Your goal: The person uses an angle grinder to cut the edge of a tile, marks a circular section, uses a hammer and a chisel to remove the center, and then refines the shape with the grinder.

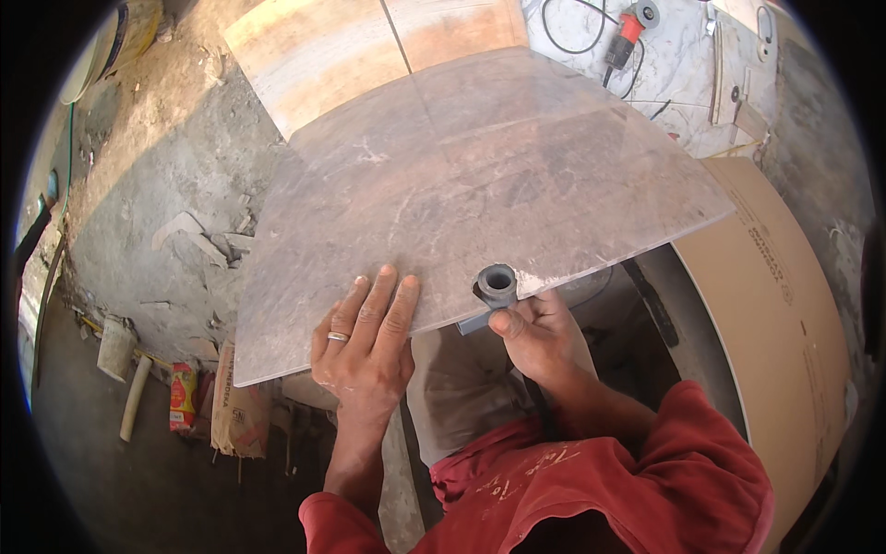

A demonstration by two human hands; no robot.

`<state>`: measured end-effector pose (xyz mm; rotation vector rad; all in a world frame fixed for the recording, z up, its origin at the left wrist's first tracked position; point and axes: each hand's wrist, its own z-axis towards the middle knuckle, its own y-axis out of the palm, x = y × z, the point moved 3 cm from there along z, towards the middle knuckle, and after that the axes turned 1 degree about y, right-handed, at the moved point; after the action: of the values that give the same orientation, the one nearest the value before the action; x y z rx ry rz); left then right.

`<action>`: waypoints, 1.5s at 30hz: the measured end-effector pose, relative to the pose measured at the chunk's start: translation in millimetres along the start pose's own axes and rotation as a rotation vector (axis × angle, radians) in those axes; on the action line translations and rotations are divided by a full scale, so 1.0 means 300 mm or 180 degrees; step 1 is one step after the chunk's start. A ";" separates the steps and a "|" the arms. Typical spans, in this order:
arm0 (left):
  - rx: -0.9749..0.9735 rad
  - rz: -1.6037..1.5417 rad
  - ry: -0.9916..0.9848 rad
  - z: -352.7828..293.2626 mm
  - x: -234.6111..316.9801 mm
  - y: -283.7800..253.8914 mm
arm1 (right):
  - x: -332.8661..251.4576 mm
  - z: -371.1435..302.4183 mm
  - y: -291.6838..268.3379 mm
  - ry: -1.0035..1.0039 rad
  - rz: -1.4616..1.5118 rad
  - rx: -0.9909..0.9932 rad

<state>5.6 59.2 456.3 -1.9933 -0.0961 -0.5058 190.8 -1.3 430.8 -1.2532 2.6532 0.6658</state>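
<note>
A large brown-grey stone-look tile (443, 198) spreads out before me, its near edge close to my body. My left hand (365, 337) lies on its top near that edge, fingers stretched and slightly apart, a ring on one of them. At the near edge, a short grey plastic pipe fitting (499, 297) stands with its round mouth facing up, in or against a notch in the tile. My right hand (544, 340) grips the fitting from the near side, thumb in front. Its remaining fingers are partly hidden beneath the tile.
Pale sunlit panels (323, 65) lie beyond the tile. A red angle grinder (631, 28) with its cord rests at the far right. Brown cardboard (775, 314) stands on the right. Broken pieces (189, 233), a paper bag (240, 406) and a red-yellow packet (183, 397) are on the left.
</note>
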 end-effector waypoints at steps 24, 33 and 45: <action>-0.0043 0.0014 -0.0016 -0.002 -0.003 0.005 | -0.025 -0.015 0.007 -0.0121 -0.0497 -0.0306; -0.0042 0.0024 -0.0017 -0.018 0.003 0.025 | -0.039 -0.014 0.011 0.0226 -0.0821 0.0043; -0.0028 -0.0074 -0.0031 -0.034 0.006 0.039 | -0.014 -0.019 -0.032 0.0124 -0.0609 -0.0068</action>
<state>7.6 44.7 451.2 -2.0054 -0.1232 -0.5124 201.1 -6.2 434.1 -1.5163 2.5186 0.6477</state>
